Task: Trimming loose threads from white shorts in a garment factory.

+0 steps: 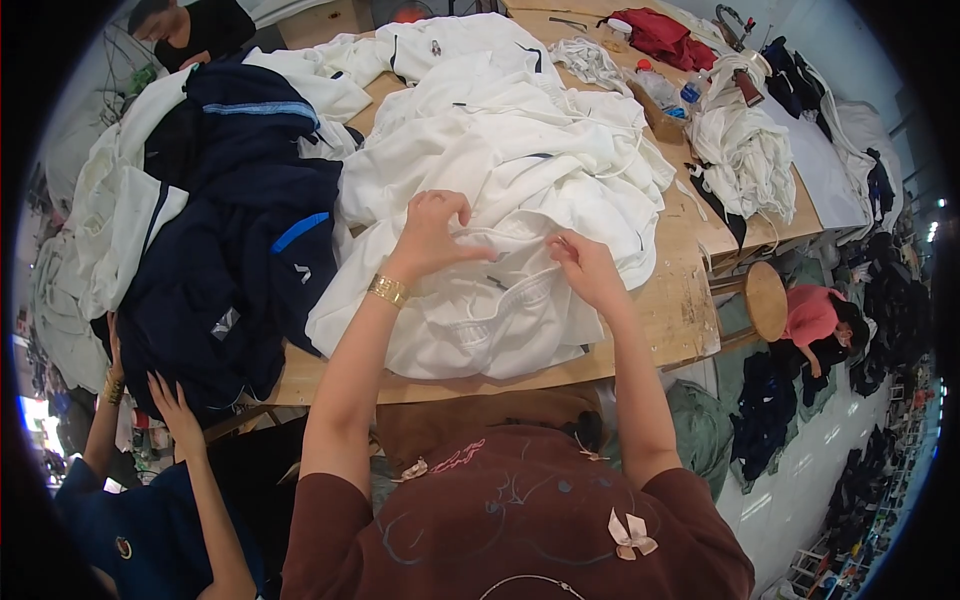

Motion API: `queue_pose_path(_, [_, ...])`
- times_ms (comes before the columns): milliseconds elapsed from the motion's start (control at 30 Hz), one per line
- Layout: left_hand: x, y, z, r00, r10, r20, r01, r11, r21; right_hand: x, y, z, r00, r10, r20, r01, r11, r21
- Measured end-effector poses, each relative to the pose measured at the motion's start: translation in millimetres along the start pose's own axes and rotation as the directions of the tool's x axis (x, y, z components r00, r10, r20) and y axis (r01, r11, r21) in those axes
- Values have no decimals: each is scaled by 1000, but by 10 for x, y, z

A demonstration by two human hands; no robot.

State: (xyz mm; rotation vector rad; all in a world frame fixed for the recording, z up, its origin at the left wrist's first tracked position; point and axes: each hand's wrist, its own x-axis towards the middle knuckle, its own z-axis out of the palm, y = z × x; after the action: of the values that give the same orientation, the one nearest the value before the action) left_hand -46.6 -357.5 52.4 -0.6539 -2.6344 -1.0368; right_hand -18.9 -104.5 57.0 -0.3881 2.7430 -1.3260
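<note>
white garment [490,300] pinched at its upper edge by both hands.
left hand [432,225] and right hand [585,265] fingers are clenched on cloth; work seems early, white pile [520,130] behind the garment untouched.

A wooden worktop [690,310] runs across the middle of the frame, bare only along its right and lower edges. A heap of white garments [510,190] covers its centre. Navy garments [240,260] lie at the left, draped over the edge. At the upper right sit a red cloth [660,35], a plastic bottle [655,85] and bundled white cords [745,150].
</note>
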Motion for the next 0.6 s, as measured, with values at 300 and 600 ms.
queue_pose_path(300, [-157, -107, -135, 839, -382, -386, 248, 902, -354, -114, -135, -98, 989, -91, -114, 92, 996, 5])
queue_pose_path(600, [-954, -33, -266, 881, -460, -111, 467, 810, 355, -245, -110, -262, 991, -58, -121, 66, 996, 63])
